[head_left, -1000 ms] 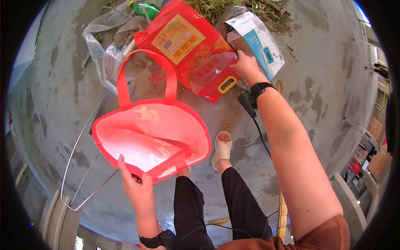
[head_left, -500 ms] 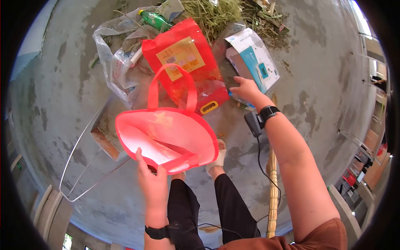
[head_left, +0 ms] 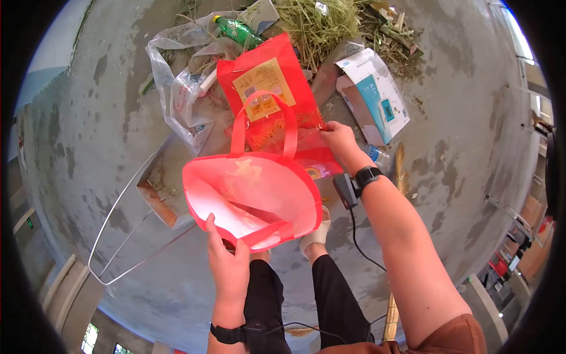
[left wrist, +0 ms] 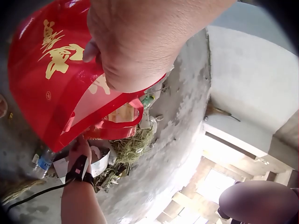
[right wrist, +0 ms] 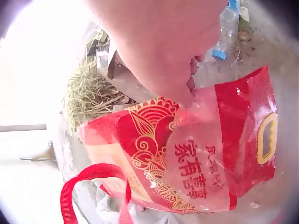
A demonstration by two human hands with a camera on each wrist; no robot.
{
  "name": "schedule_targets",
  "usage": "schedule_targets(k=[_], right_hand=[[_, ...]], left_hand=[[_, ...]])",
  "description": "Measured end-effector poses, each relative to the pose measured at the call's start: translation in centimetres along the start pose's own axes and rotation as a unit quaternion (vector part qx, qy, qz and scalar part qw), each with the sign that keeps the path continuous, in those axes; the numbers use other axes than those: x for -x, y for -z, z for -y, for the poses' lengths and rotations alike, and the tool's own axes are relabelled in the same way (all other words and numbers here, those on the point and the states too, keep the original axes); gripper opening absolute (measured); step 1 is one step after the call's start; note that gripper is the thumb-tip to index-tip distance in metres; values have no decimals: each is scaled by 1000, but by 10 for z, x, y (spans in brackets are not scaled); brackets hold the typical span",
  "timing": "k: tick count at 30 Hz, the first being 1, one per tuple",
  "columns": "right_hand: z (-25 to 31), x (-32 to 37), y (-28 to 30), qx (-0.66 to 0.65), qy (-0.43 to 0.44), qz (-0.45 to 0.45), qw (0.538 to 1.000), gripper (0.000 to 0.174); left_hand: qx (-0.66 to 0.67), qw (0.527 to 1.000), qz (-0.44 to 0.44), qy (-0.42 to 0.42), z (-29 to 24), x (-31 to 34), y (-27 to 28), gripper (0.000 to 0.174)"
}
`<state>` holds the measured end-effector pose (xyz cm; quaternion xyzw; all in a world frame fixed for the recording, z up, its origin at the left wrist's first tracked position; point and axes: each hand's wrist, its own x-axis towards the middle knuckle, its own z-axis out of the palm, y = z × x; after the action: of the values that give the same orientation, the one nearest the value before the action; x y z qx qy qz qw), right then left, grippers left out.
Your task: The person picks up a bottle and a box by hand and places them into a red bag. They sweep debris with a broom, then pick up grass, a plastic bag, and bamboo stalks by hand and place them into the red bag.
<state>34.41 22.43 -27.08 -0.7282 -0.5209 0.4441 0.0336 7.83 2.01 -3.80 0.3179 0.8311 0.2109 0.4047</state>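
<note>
Left hand (head_left: 229,271): fingers grip the rim of the gaping red tote bag (head_left: 283,192). Right hand (head_left: 343,144): fingers pinch the edge of the gold-patterned red package (head_left: 298,74), beyond the red tote bag.

Glossy plastic gives a red packet (right wrist: 187,154) its shine, beside a red tote (left wrist: 56,88) with a sheen outside (its cloth-like lining looks softer). A smooth green plastic bottle (head_left: 239,32), crinkled clear plastic bag (head_left: 177,106) and printed cardboard box (head_left: 377,103) lie near rough, dry straw (head_left: 318,32) on blotchy, concrete-like floor (head_left: 460,118).
</note>
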Motion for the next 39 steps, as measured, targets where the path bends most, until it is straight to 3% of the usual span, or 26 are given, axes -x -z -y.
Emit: schedule_targets(k=[4,6,8,12,17,22,24,26,28,31,33,35,36,39], right_hand=[[22,20,82,95,162,-91,978,21],[58,55,142,167,229,-147,947,17],[75,83,199,171,296,-150,928,17],[104,148,292,234,318,-135,909,18],[122,205,353,237,297,-151,912,17],[131,215,346,291,327,-78,896,21],[130,210,335,321,357,17,877,25],[130,204,316,312,338,34,887,24],[138,190,296,338,366,143,855,19],[128,161,264,368,349,181,843,13],[135,140,237,366,334,229,838,15],[138,122,207,426,330,264,800,19],[146,116,196,422,329,263,803,19],[156,99,160,444,311,283,791,21]], left_hand=[[-35,999,9,17,-10,0,1,75],[-57,998,-3,-22,-6,-3,-4,76],[-53,999,3,-4,-14,-5,-8,76],[-26,1000,3,-8,-16,-5,-15,77],[-2,1000,23,6,-22,-10,-17,75],[6,999,32,4,-24,-15,-19,76],[16,999,38,-35,-23,-19,-22,78],[31,998,53,-32,-26,-22,-25,79],[43,996,71,-29,-25,-22,-29,80],[23,996,72,-44,-24,-15,-41,79],[-70,989,124,-28,-27,-11,-46,81],[-69,990,114,-56,-18,-4,-58,81],[-67,989,101,-82,-14,-2,-62,82],[-80,987,124,-57,-16,-2,-60,81]])
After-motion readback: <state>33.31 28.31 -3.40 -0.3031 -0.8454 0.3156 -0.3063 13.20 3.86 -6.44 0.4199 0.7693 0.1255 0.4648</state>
